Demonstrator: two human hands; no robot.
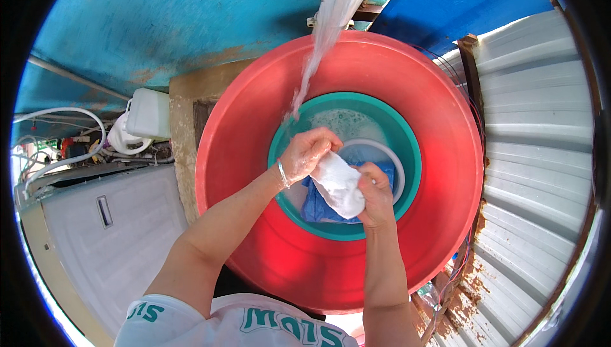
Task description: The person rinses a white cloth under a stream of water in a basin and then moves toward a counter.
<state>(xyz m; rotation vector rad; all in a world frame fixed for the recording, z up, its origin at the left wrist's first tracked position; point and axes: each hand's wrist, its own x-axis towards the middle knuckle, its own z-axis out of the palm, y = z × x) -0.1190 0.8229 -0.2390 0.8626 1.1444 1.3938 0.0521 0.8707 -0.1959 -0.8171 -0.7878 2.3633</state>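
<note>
A wet white cloth point(340, 185) is stretched between my two hands, above a green basin point(411, 165). My left hand point(305, 155) grips its upper left end, and a bracelet circles that wrist. On the other end, my right hand point(377, 193) is closed with the thumb on top. Below the cloth lies folded blue fabric point(319, 206), partly hidden by it. A white round rim point(400, 175) of some vessel shows inside the basin, beside sudsy water point(346, 122).
The green basin sits inside a large red tub point(439, 122). A stream of water point(321, 36) falls at the basin's far left. A washing machine point(138, 208) and white plastic jugs point(148, 113) stand left. Rust-stained corrugated metal point(530, 175) borders the right; a blue wall point(191, 17) is behind.
</note>
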